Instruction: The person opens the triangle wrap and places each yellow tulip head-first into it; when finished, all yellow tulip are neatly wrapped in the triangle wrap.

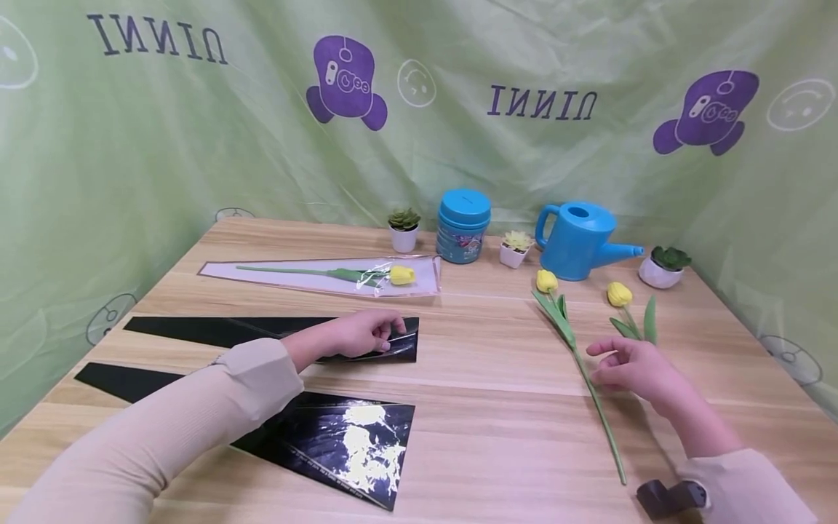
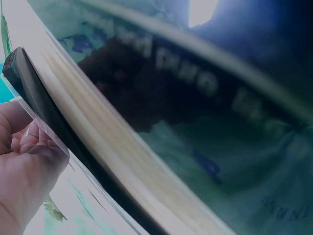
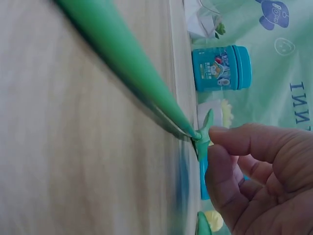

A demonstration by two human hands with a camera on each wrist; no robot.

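Note:
My left hand [image 1: 363,333] pinches the edge of a long, tapering black flower sleeve [image 1: 229,329] near its wide end. Up close in the left wrist view, the thumb and fingers [image 2: 29,142] hold this edge, with clear film beside them. A second glossy black sleeve [image 1: 314,440] with fine print lies nearer, partly under the left forearm. My right hand [image 1: 631,369], loosely curled, hovers beside the green stem of a yellow artificial tulip [image 1: 583,367]; the right wrist view shows nothing between thumb and fingers. Another yellow tulip [image 1: 619,295] lies just beyond, its stem partly hidden by this hand.
A tulip in a clear sleeve [image 1: 294,271] lies at the back left. Along the back stand a blue tub [image 1: 461,236], small potted succulents [image 1: 404,239] and a blue watering can [image 1: 576,244]. A green printed curtain [image 1: 262,145] closes off the wooden table.

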